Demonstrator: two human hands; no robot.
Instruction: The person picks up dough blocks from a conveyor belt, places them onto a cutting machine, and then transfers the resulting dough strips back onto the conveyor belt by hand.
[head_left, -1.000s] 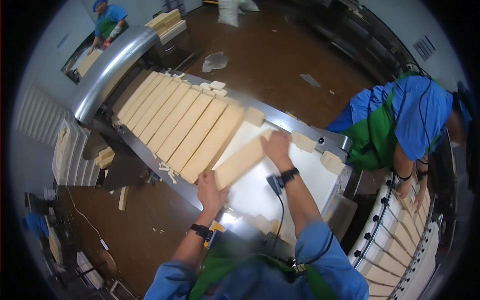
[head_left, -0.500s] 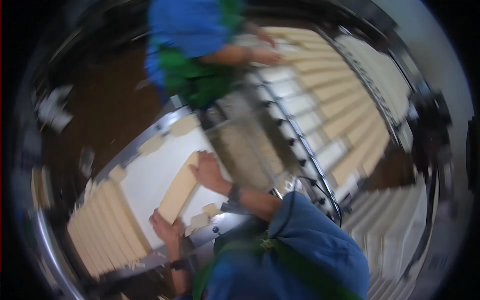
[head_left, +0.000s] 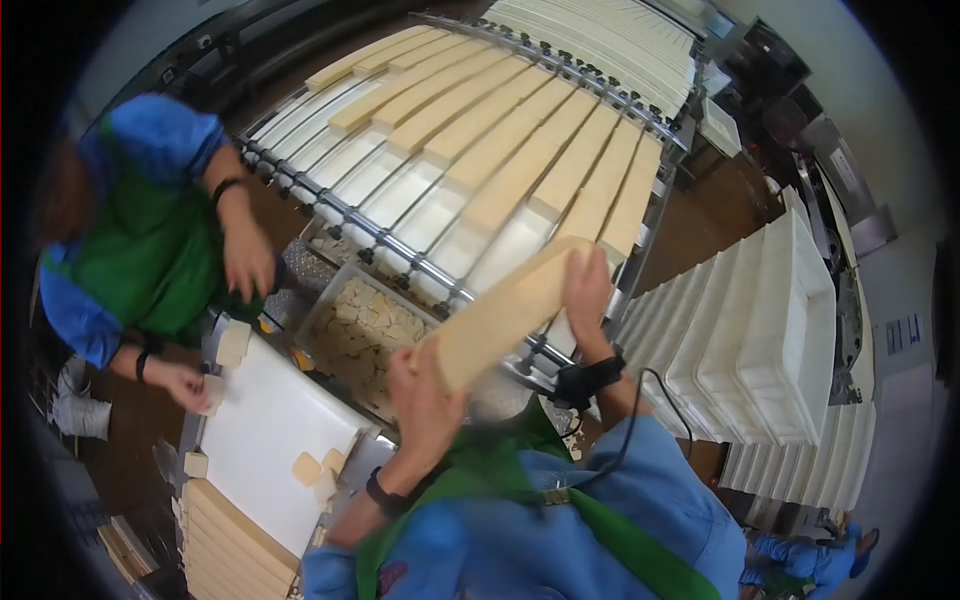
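Observation:
A long, pale beige bar [head_left: 515, 310], flat-sided and slightly curved, is held up tilted between my two hands. I cannot make out what it is made of. My left hand [head_left: 430, 405] grips its near left end, and my right hand [head_left: 588, 295] grips the far right end. Beneath and beyond it stands a metal rack [head_left: 400, 235] with white channels, where several similar bars [head_left: 500, 140] lie in rows. The held bar hides part of the rack's near edge.
At lower left, a white work surface [head_left: 275, 420] carries more bars [head_left: 225, 545] and small offcuts [head_left: 308, 468]. A bin [head_left: 365, 335] holds broken pieces. A co-worker's hand [head_left: 190, 387] touches an offcut. White trays [head_left: 740, 330] are stacked at right; another person [head_left: 810, 560] is at lower right.
My hands have lifted the bar off the white work surface and carried it over to the rack's near edge. My view has turned right; the co-worker now appears at the left.

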